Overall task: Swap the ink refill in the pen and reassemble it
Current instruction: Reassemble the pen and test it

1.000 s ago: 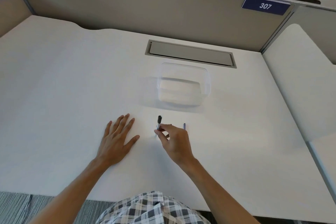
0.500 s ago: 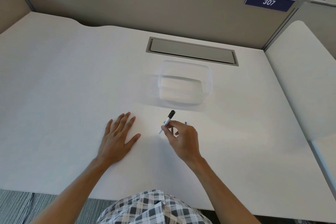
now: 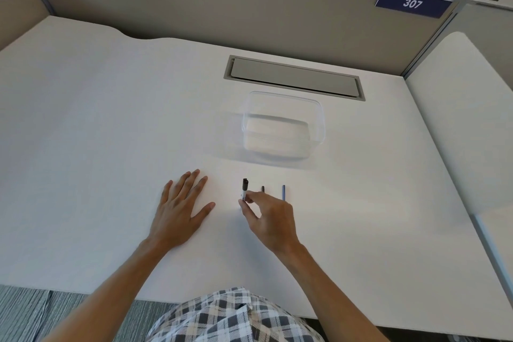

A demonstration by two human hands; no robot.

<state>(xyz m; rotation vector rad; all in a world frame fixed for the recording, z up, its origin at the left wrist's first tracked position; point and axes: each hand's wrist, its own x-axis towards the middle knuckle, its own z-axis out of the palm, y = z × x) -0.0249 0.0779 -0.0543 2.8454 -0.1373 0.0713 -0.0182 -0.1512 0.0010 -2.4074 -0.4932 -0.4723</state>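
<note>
A pen (image 3: 244, 188) with a black cap end and a pale barrel lies near the middle of the white desk (image 3: 97, 133), pointing away from me. My right hand (image 3: 268, 219) pinches its near end between thumb and forefinger. Just right of it, two thin refills lie on the desk: a dark one (image 3: 262, 189) and a blue one (image 3: 283, 192), their near ends hidden behind my right hand. My left hand (image 3: 181, 209) rests flat on the desk, fingers spread, to the left of the pen and holding nothing.
A clear plastic container (image 3: 283, 126) stands just beyond the pen. Behind it a grey cable flap (image 3: 294, 76) is set into the desk. Partition walls close the back and right, with a blue "307" sign (image 3: 412, 3). The desk's front edge is near my body.
My right hand tilted the pen's cap end up and to the right, then brought it back down; now the pen points straight away again. The dark refill has come into view. My left hand stayed put.
</note>
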